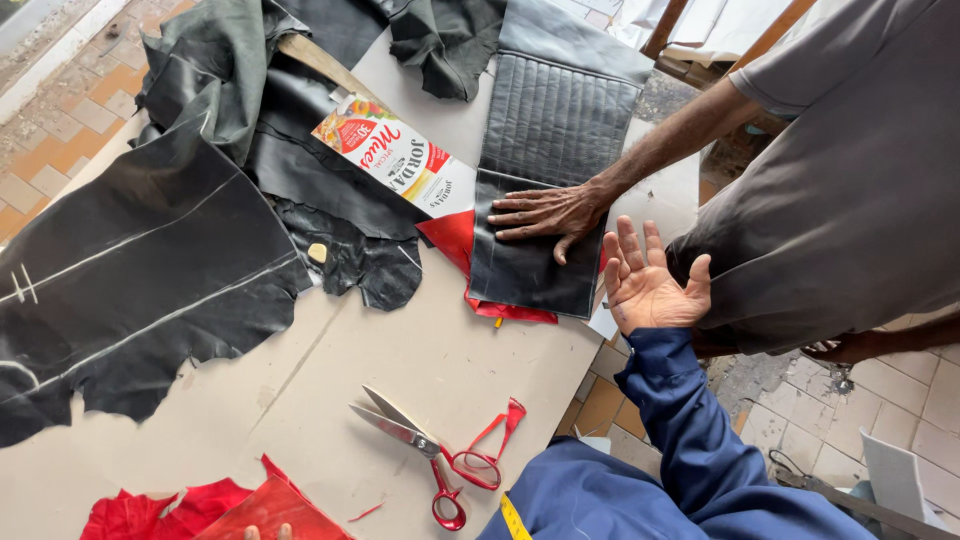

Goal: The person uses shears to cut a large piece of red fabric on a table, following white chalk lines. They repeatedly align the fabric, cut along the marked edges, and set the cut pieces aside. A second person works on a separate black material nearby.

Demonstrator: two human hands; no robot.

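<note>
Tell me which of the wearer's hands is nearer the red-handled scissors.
Left. Only the left hand's fingertips show at the bottom edge, just left of and below the scissors. The right hand is raised, open-palmed, off the table's right edge, farther away.

A worktable (330, 370) crowded along its far half: a large black leather hide (130, 280) covers the left, heaped dark leather (300, 120) and a printed carton (395, 155) fill the middle, and a quilted black panel (540, 180) lies at right, pinned by another person's hand (545, 212). The wearer's right hand (645, 280) is raised, palm open, just off the table edge beside that hand. Bare tabletop runs through the centre towards the open red-handled scissors (430, 450). Red scraps (200, 510), touched by the left hand's fingertips (268, 532), block the near corner
</note>
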